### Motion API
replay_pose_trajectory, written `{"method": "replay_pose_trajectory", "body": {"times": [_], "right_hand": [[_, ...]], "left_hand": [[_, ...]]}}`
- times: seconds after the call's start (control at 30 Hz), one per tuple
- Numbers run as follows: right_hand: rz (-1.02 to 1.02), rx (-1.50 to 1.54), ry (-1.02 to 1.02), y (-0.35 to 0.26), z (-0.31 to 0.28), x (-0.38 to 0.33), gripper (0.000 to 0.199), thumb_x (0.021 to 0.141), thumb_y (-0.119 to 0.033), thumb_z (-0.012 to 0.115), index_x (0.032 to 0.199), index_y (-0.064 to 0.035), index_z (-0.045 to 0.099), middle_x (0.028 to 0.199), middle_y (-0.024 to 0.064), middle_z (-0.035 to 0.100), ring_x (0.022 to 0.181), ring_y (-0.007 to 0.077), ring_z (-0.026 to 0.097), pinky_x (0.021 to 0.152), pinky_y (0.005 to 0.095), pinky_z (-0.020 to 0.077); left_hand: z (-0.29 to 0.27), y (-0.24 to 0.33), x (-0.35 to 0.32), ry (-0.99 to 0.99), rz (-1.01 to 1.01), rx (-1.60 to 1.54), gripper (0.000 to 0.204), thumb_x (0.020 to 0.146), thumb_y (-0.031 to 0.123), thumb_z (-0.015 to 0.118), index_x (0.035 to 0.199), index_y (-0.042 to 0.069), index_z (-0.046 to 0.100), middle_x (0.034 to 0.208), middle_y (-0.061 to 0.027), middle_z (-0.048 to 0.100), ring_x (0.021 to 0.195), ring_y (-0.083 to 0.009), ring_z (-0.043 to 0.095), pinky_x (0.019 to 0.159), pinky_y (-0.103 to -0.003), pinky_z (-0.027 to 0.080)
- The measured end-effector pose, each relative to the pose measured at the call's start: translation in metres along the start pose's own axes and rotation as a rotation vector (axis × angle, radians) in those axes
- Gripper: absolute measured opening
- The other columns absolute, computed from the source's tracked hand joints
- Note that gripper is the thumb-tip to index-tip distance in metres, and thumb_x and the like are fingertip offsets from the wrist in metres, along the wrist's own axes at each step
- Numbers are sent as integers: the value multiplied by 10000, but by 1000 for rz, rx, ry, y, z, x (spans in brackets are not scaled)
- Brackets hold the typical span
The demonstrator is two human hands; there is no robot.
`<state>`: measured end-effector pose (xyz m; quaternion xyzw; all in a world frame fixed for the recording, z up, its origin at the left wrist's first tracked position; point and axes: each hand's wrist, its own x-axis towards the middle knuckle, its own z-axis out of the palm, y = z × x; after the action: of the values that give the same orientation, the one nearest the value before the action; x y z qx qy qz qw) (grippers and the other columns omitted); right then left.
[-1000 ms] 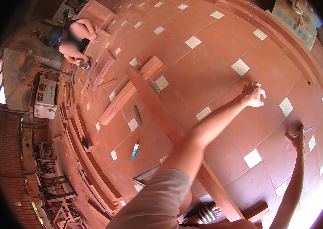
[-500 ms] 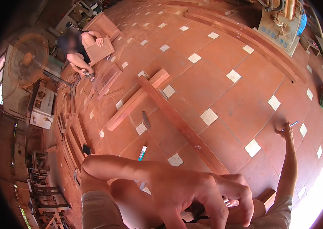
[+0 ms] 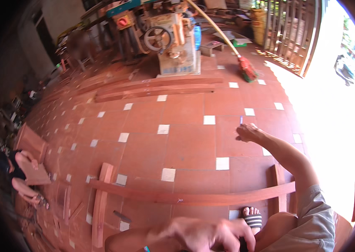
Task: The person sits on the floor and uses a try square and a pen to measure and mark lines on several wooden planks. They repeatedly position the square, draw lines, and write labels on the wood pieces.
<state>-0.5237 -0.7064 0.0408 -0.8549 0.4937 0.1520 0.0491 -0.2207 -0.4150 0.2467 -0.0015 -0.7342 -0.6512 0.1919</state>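
Note:
My right hand (image 3: 249,132) is stretched out over the tiled floor, its fingers closed around a slim blue-and-white pen (image 3: 241,120) pointing away from me. Low in the middle, my left hand (image 3: 204,233) is blurred, its fingers loosely bent and apart, and I see nothing in them. Ahead of it lies a long reddish wooden beam (image 3: 211,198) with a small white mark. The beam rests across two timber pieces, a left one (image 3: 98,214) and a right one (image 3: 278,185). My foot in a striped sandal (image 3: 253,219) is by the beam's near side.
A dark, narrow tool-like piece (image 3: 122,216) lies near the left timber. Another person (image 3: 22,172) squats at the left with wooden panels. Long planks (image 3: 156,89) lie before a machine with a handwheel (image 3: 158,38). A broom (image 3: 246,69) leans at its right.
My view has swung to the right, bringing the machine and bright doorway into fuller view. The pen stays in my right hand; my left hand remains low in front of me.

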Motion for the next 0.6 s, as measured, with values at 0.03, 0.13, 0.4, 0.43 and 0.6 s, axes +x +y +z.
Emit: {"method": "replay_pose_trajectory", "body": {"times": [0.03,0.13,0.4,0.43,0.6], "right_hand": [[26,-21,16,8,4,-22,458,1059,-486,665,1112,-46,782,1107,183,793,1077,373,772,847,531,617],[180,38,-91,-47,-49,-89,633,1107,-591,510,1243,-14,731,1236,181,779,1169,365,752,945,513,595],[371,-161,-391,-106,-98,-130,369,946,-373,782,1239,-148,801,1174,70,806,1111,295,778,891,426,618],[417,-119,-365,-111,-104,-119,388,917,-337,798,1266,-167,797,1180,61,806,1113,283,778,881,421,623],[453,129,42,-51,-96,-123,310,990,-348,754,1262,-207,805,1277,13,798,1189,231,762,871,455,640]], "left_hand": [[-11,-20,8,-40,-15,111,292,927,223,865,1175,92,785,1369,-121,662,1263,-307,617,1091,-452,494],[-58,-73,12,233,-263,411,390,938,288,853,1227,41,765,1324,-148,703,1229,-294,665,1067,-435,532],[-192,-190,-111,937,-789,598,463,934,376,833,1208,7,778,1167,-133,803,1074,-220,757,952,-375,592],[-198,-185,-117,929,-867,692,446,918,374,840,1182,18,789,1152,-130,806,1055,-205,760,947,-368,591],[-199,-204,-119,970,-1147,928,419,846,356,851,1103,28,806,1127,-165,796,1048,-300,766,969,-437,597]]}}
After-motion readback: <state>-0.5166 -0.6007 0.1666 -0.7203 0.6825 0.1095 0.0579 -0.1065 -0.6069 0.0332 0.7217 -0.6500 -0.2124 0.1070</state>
